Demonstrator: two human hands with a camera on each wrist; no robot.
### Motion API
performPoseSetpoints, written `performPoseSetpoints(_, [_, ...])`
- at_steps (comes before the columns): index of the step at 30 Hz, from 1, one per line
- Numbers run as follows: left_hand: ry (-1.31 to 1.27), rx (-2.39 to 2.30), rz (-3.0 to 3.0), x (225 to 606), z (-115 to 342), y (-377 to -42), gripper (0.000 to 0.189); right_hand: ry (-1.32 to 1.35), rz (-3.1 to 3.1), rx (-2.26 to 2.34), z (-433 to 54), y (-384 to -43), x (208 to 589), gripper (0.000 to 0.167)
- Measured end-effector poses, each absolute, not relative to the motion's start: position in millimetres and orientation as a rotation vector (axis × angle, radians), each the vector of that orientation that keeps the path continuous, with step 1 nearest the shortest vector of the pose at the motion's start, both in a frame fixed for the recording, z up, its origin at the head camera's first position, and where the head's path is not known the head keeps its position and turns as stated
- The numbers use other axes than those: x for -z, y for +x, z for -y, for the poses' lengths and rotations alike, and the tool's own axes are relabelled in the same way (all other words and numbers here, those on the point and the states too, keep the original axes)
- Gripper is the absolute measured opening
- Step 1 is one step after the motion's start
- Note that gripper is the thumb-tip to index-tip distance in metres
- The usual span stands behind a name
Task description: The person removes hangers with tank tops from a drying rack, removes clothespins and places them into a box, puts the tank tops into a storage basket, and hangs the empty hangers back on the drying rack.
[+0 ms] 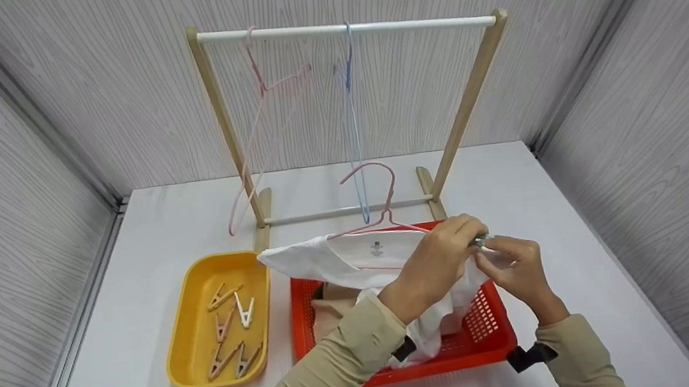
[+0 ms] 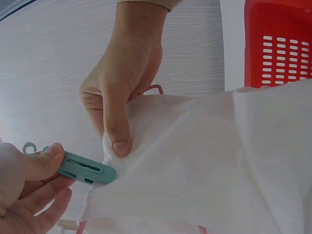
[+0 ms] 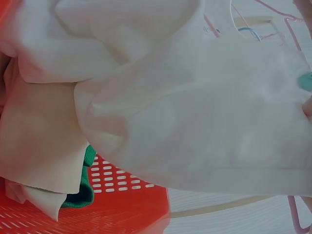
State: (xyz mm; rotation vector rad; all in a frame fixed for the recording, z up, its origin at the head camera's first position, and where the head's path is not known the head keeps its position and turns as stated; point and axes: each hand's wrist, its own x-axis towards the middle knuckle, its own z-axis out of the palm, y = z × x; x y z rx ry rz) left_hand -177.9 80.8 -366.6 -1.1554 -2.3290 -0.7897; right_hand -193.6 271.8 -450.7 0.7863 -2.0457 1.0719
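Observation:
A white shirt [image 1: 319,262] hangs on a pink hanger [image 1: 390,198] above the red basket [image 1: 440,367]. My left hand [image 1: 437,267] grips a top corner of the shirt, its thumb pressed on the cloth in the left wrist view. Between thumb and fingers, my right hand [image 1: 519,268] pinches a teal clothespin [image 2: 87,170]. The front end of this clothespin overlaps the shirt's edge beside the left thumb; how far it bites on the cloth cannot be told. In the right wrist view, the shirt fills the middle and only a bit of clothespin shows at the right edge.
Behind stands a wooden rack with a white rail [image 1: 417,24], bearing a pink hanger [image 1: 262,94] and a blue hanger [image 1: 355,123]. Several clothespins lie in a yellow tray [image 1: 190,335] at left. Beige cloth [image 3: 44,136] and a green item [image 3: 83,192] lie in the basket.

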Motion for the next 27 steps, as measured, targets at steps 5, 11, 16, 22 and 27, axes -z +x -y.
performPoseSetpoints(5, [-1.140,0.885,2.298,361,-79,-174,0.015,0.787,2.038,-1.076,-273,-194,451,0.025])
performPoseSetpoints(11, [-1.165,0.862,2.402,362,-77,-170,0.028,0.801,2.030,-1.058,-274,-194,450,0.020])
performPoseSetpoints(16, [-1.148,0.840,2.447,366,-74,-171,0.035,0.792,2.051,-1.061,-275,-193,449,0.018])
performPoseSetpoints(22, [-1.131,0.870,2.438,370,-69,-171,0.036,0.790,2.063,-1.056,-273,-193,449,0.020])
performPoseSetpoints(27, [-1.138,0.924,2.406,373,-65,-170,0.035,0.779,2.069,-1.085,-272,-193,449,0.027])
